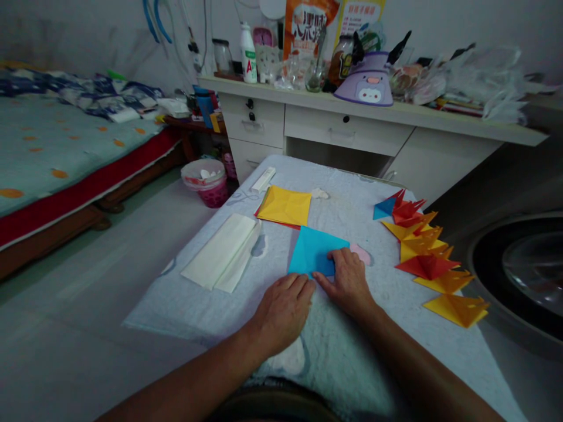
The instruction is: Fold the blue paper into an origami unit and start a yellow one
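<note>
A blue sheet of origami paper [313, 251] lies on the cloth-covered table in front of me. My left hand [285, 309] has its fingers together at the sheet's near left edge, pressing on it; the fingertips are partly hidden. On the near right side, my right hand [350, 280] grips the same sheet, thumb at the near edge and curled fingers on top. Just beyond the sheet sits a stack of square paper [288, 205], yellow on top with red edges below. Folded paper cranes [428, 265] in yellow, red and blue stand in a row to the right.
Left of the sheet lies a pale folded paper [223, 252], with a small white box [264, 179] farther back. A pink bucket [210, 186] stands on the floor beside the table [176, 310]. Beyond is a cluttered white desk [303, 101]; a bed [65, 152] is at left.
</note>
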Tool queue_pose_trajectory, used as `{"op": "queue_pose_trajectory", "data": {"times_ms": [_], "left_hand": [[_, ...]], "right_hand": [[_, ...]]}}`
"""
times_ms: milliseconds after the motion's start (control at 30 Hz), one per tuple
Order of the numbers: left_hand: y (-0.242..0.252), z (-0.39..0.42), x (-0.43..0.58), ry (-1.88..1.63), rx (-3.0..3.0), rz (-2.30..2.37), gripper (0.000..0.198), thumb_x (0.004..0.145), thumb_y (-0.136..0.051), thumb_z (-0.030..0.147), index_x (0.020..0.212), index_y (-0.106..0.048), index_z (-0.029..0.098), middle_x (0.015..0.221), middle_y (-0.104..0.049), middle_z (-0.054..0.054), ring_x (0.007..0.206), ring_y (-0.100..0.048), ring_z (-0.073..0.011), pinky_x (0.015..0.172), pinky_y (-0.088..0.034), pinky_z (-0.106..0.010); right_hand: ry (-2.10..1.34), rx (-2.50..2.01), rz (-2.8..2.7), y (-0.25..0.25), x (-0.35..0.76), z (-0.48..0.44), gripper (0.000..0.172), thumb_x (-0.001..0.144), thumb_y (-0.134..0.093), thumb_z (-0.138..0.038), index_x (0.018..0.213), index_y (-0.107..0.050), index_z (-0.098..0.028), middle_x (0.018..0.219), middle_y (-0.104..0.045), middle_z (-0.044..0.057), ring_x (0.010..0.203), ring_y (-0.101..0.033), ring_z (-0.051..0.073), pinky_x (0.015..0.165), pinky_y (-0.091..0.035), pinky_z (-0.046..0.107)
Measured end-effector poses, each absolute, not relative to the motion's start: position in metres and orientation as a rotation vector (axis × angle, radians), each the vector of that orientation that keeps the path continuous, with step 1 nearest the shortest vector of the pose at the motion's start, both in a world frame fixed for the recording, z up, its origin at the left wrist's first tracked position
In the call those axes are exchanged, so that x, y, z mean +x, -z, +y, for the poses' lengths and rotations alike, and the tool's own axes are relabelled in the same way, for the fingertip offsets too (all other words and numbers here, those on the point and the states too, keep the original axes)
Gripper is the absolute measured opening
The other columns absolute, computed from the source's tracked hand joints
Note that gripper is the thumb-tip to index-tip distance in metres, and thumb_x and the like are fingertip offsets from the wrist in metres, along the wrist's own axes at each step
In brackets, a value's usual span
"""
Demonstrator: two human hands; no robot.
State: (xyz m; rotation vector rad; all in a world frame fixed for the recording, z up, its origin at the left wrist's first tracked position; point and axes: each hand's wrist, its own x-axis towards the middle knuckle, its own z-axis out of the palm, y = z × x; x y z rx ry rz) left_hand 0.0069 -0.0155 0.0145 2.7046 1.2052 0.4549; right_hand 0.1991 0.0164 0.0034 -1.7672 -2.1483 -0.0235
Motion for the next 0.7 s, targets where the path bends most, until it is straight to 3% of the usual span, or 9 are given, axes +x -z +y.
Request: {"op": "queue_pose_trajectory", "data": {"times_ms": [133,300,700], "left_hand": [[-0.018,-0.012,0.01,-0.385,2.708,1.252,0.033,0.09,-0.058,0.029,0.121,-0.053,0.02,0.103,-0.062,-0.006,0.097,-0.054,-0.0252,0.084,-0.05,-0.043],[-0.016,-0.008,0.01,-0.376,2.695,1.246,0.04,0.089,-0.06,0.034,0.126,-0.052,0.022,0.104,-0.059,-0.006,0.097,-0.051,-0.0257,0.084,-0.048,-0.044],[-0.017,-0.008,0.006,-0.405,2.575,1.219,0.039,0.089,-0.06,0.027,0.126,-0.054,0.019,0.111,-0.058,-0.007,0.101,-0.049,-0.0247,0.09,-0.046,-0.043]], "right_hand": [[0.062,-1.811,-2.12,-0.001,0.21,0.017,0.053,0.083,-0.056,-0.06,0.112,-0.056,-0.015,0.107,-0.058,0.015,0.095,-0.051,0.031,0.08,-0.038,0.042],[0.063,-1.877,-2.088,0.003,0.226,0.019,0.065,0.083,-0.055,-0.062,0.126,-0.051,-0.014,0.125,-0.053,0.019,0.111,-0.049,0.036,0.088,-0.038,0.048],[-0.147,-2.015,-2.032,0.004,0.26,0.03,0.081,0.074,-0.065,-0.06,0.14,-0.041,-0.02,0.141,-0.047,0.016,0.127,-0.043,0.037,0.101,-0.033,0.054]]}}
